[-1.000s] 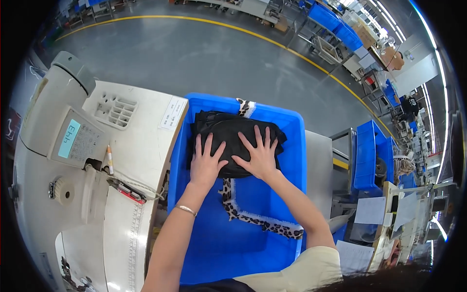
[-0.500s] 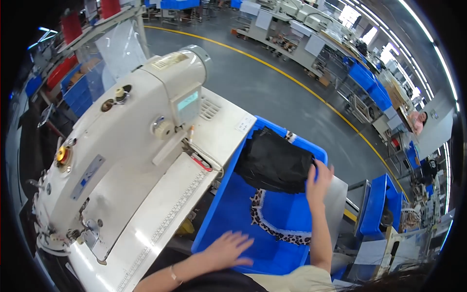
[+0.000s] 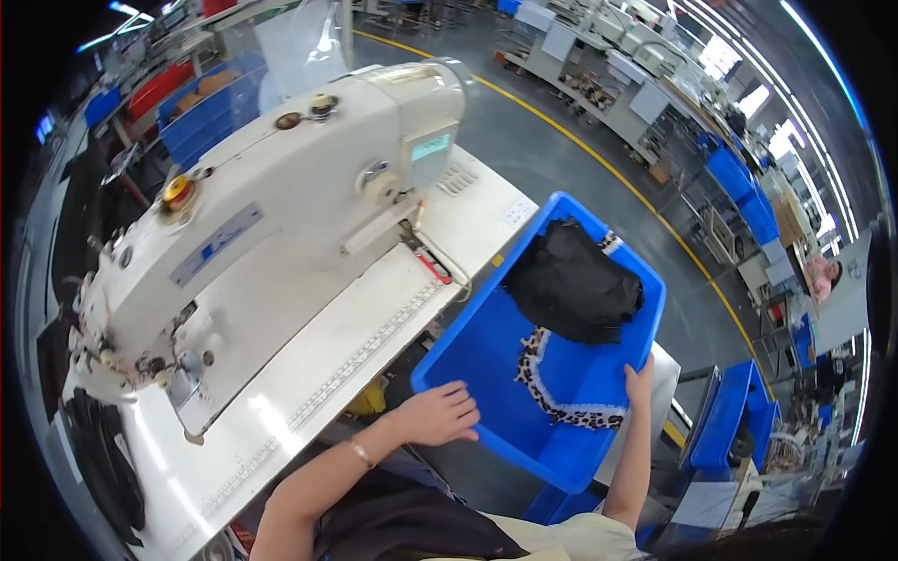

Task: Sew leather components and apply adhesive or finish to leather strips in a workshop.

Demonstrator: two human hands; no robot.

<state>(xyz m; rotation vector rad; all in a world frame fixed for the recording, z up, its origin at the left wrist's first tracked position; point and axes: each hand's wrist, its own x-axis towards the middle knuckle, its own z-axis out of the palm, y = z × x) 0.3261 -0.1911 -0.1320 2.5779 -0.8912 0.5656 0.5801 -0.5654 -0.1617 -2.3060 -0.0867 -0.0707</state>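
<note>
A blue plastic bin [image 3: 479, 348] is tilted in front of me, to the right of a white sewing machine [image 3: 309, 178]. My left hand [image 3: 438, 414] has its fingers curled over the near left rim. My right hand [image 3: 640, 381] grips the right rim, its thumb on the edge. Inside the bin, a pile of black fabric [image 3: 575, 285] lies toward the far end. A leopard-print strip with a pale frilled edge [image 3: 533, 374] curves along the bin floor, and a bit of similar print shows by the far rim.
The machine's white table [image 3: 309, 439] borders the bin on the left. Dark fabric [image 3: 103, 458] hangs at its left end. Part of another blue container [image 3: 559, 506] shows under the bin. More blue bins [image 3: 728, 411] stand at the right, near a yellow floor line [image 3: 599, 159].
My right hand has moved from the black fabric to the bin's right rim. My left hand has closed on the near rim. The bin now sits more tilted, and the whole view has shifted.
</note>
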